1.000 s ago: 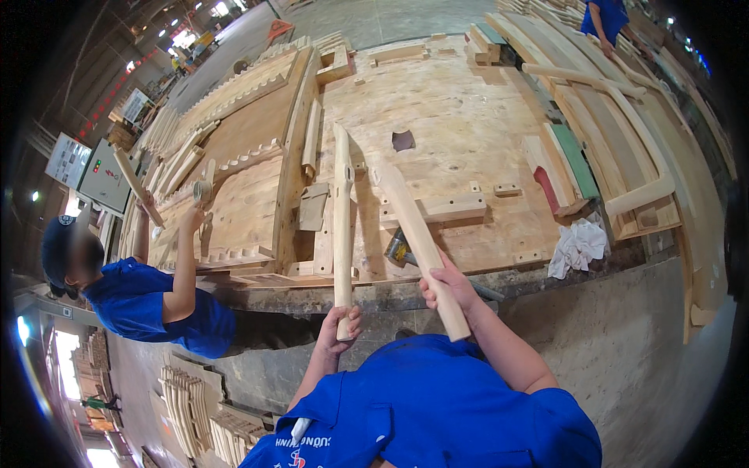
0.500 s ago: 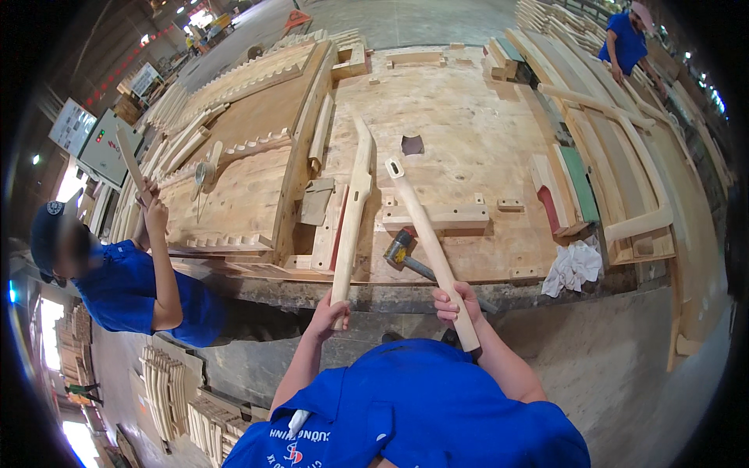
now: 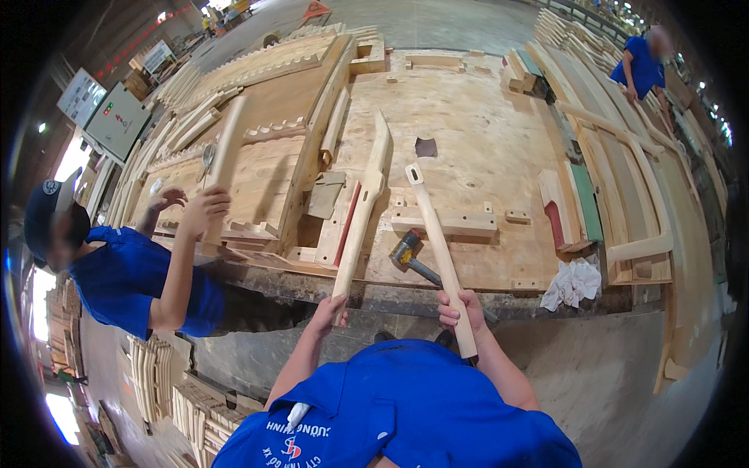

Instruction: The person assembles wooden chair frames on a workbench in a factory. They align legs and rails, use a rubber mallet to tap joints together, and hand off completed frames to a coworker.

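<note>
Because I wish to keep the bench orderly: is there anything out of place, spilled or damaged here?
A crumpled white cloth lies at the front edge of the workbench, looking carelessly tossed. A mallet lies aslant, partly hidden by the wooden piece in the right hand. No spill or damage shows.

The workbench (image 3: 488, 117) spreads before the person, with the left hand (image 3: 328, 315) and right hand (image 3: 462, 310) at its near edge. From them the left wooden piece (image 3: 362, 218) and right wooden piece (image 3: 437, 242) reach out over the bench, apart. A mallet (image 3: 406, 253) lies between the two, nearer the right; beyond it, a long block (image 3: 460, 223) passes behind the right piece. Left of the left piece lies a sheet (image 3: 326, 193), then a panel (image 3: 285, 97), with a co-worker (image 3: 148, 277) at its near left. On the right, a rag (image 3: 573, 282) lies in front of a side block (image 3: 568, 210); right of that is a frame (image 3: 640, 248), and beyond it another person (image 3: 641, 69).
</note>
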Tool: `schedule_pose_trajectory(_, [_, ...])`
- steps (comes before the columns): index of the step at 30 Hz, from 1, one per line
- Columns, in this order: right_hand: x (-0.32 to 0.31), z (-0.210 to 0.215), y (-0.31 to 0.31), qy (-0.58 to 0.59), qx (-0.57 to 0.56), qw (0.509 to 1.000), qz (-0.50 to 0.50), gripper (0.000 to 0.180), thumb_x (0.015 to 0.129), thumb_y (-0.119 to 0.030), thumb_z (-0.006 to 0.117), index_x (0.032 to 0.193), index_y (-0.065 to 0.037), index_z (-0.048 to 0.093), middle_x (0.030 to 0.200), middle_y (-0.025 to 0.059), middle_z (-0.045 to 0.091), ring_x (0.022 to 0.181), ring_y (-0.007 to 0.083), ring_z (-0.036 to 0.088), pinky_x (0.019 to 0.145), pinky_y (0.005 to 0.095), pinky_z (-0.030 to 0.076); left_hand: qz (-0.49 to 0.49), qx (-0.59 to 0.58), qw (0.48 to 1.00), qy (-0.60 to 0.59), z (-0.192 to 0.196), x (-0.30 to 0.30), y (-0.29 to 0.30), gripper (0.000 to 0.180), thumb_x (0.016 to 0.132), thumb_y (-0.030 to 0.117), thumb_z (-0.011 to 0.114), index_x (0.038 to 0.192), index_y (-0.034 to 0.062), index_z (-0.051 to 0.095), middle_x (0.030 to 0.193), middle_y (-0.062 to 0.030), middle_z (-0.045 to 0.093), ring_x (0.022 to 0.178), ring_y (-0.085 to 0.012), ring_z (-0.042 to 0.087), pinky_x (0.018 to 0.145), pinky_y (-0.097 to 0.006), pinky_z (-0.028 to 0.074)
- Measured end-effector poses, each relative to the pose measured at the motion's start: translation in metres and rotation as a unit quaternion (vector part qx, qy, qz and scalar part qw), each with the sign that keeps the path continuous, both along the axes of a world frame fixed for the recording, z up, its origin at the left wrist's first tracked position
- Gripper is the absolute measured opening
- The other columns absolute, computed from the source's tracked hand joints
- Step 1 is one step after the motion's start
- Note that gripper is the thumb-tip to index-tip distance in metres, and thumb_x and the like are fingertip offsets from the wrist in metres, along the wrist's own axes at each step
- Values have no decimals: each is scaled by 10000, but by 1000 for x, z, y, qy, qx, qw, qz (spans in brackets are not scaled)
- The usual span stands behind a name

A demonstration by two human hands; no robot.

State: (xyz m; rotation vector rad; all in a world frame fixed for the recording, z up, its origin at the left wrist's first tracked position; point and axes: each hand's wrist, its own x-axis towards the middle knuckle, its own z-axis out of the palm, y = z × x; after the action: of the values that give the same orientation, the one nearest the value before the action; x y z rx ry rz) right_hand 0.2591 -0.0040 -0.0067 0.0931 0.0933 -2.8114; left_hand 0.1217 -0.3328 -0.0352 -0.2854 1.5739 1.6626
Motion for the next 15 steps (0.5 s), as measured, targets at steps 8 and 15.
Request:
schedule_pose_trajectory(8, [16, 10, 9, 9, 127, 990, -51, 543, 833, -261, 613, 1281, -87, 361, 800, 109, 518, 588, 162, 549, 492, 295, 475, -13, -44, 999, 15, -5, 7, -16, 342, 911, 351, 578, 1026, 34, 523, 801, -73, 567, 626, -158, 585, 500, -295, 493])
schedule_pose_trajectory(15, [29, 19, 29, -69, 372, 922, -80, 711, 781, -110, 564, 1424, -151, 262, 694, 101, 531, 486, 171, 541, 414, 280, 475, -80, -398, 755, 515, 55, -32, -12, 435, 814, 292, 653, 1129, 5, 566, 987, -179, 628, 914, -337, 603, 824, -424, 473])
